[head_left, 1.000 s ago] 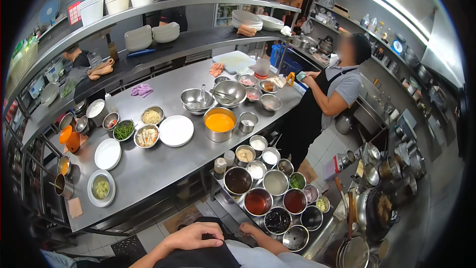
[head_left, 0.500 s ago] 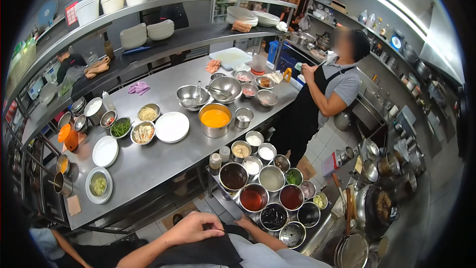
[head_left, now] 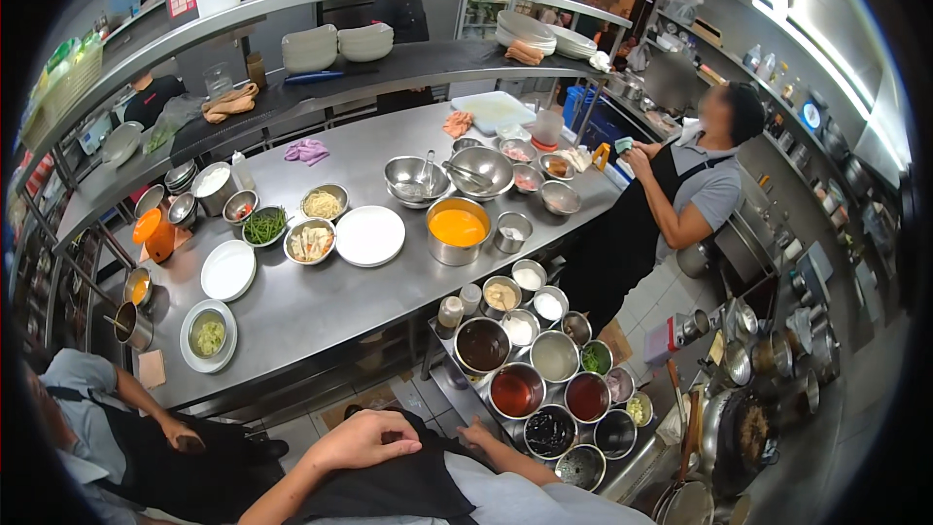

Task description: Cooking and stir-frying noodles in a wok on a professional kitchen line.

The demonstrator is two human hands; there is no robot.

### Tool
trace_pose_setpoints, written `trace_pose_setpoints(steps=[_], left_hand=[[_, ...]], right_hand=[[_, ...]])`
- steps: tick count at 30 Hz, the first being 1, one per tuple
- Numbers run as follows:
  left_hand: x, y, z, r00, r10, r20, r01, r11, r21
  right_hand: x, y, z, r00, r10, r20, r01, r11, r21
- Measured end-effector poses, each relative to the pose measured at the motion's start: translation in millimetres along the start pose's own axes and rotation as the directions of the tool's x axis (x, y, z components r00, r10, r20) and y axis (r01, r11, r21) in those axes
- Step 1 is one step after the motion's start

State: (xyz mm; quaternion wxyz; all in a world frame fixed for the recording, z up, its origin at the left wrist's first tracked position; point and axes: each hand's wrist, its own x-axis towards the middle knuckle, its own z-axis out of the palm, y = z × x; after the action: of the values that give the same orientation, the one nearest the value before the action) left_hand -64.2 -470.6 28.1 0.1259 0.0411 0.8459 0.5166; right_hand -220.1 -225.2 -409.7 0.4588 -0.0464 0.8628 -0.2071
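My left hand (head_left: 367,437) hovers over the front of my black apron (head_left: 394,481), fingers curled down and together, with nothing visible in them. Beside the sauce station, my right hand (head_left: 477,436) lies low at the edge of the metal stand (head_left: 449,386), fingers stretched and holding nothing I can see. The nearest containers to it are a pot of dark sauce (head_left: 550,431), a pot of red liquid (head_left: 516,391) and a pot with speckled residue (head_left: 581,468).
Across the steel counter (head_left: 321,326) stand a pot of orange liquid (head_left: 458,229), white plates (head_left: 370,236), mixing bowls (head_left: 479,173) and bowls of ingredients. A co-worker (head_left: 671,194) stands at the right, another person (head_left: 107,437) at lower left. A wok (head_left: 741,418) sits far right.
My view has shifted left, so the counter sits further right. My left hand's pinch has loosened into a curl. The person at lower left shows more fully, a dark object in hand.
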Motion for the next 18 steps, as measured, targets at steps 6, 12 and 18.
trace_pose_setpoints(steps=[6,12,18], left_hand=[[-10,0,1,0.999,-0.031,-0.009,0.03,0.997,-0.073],[-15,6,7,1.0,0.005,-0.022,-0.005,1.0,-0.022],[-14,5,1,0.997,0.067,-0.041,-0.065,0.997,0.042]], right_hand=[[-17,-8,-19,0.994,0.066,0.085,-0.065,0.998,-0.006],[3,1,-5,0.995,0.027,0.096,-0.025,0.999,-0.029],[27,25,17,0.993,-0.021,0.113,0.018,1.0,0.025]])
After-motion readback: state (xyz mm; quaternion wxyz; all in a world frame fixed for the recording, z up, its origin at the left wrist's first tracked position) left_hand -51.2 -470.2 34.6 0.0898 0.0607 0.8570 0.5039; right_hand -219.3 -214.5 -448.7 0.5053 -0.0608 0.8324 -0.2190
